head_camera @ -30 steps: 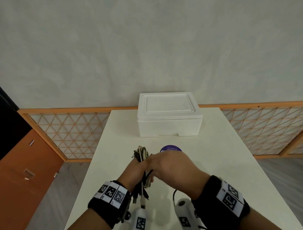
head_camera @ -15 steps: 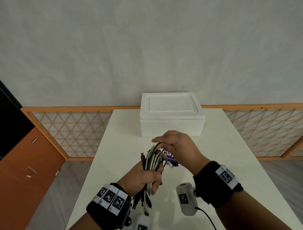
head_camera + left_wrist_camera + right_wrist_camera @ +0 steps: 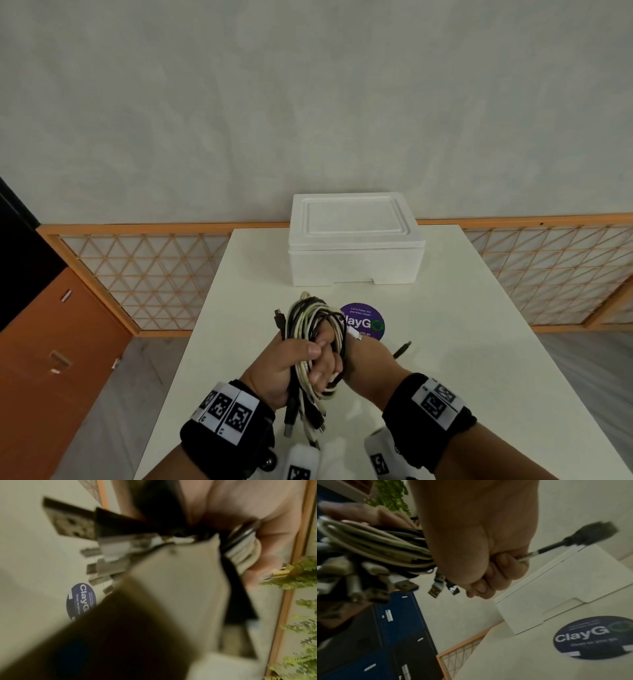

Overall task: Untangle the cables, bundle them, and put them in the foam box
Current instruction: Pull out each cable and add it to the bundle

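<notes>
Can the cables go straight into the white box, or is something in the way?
The white foam box has its lid on, blocking the way in. Both hands grip the bundle of black and white cables; nothing stands on the table between.

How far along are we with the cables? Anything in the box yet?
Gathering looks done: the left hand grips the cables as one looped bunch. In hand: the right hand pinches a loose black cable end, apparently wrapping it round the bunch. Left: finish the wrap, lift the lid off the closed foam box, put the bunch inside.
</notes>
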The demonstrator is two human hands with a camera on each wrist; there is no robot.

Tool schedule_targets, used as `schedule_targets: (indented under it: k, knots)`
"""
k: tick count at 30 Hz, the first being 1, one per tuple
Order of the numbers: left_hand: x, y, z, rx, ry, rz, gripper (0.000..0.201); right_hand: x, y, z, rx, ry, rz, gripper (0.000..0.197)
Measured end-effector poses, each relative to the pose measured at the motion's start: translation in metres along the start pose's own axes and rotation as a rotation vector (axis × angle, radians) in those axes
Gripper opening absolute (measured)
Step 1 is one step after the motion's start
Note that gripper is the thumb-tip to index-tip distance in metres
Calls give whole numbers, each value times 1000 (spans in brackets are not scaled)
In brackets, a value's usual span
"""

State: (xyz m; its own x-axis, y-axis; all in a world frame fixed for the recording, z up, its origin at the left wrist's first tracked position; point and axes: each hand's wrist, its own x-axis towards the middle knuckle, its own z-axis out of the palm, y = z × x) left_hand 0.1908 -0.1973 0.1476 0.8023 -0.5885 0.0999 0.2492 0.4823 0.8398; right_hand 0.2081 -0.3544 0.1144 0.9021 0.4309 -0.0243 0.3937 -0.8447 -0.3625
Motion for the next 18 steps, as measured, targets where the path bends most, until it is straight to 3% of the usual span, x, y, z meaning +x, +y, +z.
schedule_targets:
  k: [3, 6, 8, 10, 13, 15, 18]
  knots:
    - [3, -4, 3, -33, 70, 23, 24, -3, -8, -6, 77, -136, -16, 73]
    - [9, -3, 3, -79, 174, 38, 33, -9, -19, -9, -33, -242, -61, 45]
    - [15, 0, -2, 38, 318, 65, 41, -13, -28, -8, -145, -264, -62, 27]
    - [18, 2, -6, 105, 402, 71, 54, -15, -34, -9, -208, -250, -62, 20]
    - [15, 1, -12, 173, 459, 44, 50, -19, -39, -26, -317, -164, -83, 3]
    - [12, -3, -14, 251, 482, 31, 44, -24, -36, -30, -410, -69, -213, 18]
    - [12, -8, -12, 262, 481, -4, 54, -28, -38, -34, -404, 101, -457, 11]
